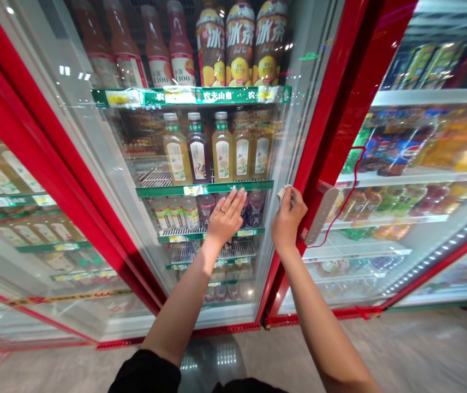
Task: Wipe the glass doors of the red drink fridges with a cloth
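Note:
My left hand (227, 215) lies flat against the glass door (139, 142) of a drinks fridge, fingers extended and a ring on one of them. Nothing is held in it. To its right, near the door's red frame (319, 109), my right hand (288, 218) is closed around a small white cloth (285, 192), which shows at the fingertips against the glass. Behind the glass stand juice bottles (222, 147) on a green-edged shelf (233, 186), just above my left hand.
Iced tea bottles (239, 49) and pink bottles (160, 49) fill the upper shelf. A handle (321, 215) with a red cord (350, 191) is just right of my right hand. More fridge doors stand on both sides; the grey floor (433, 355) runs below.

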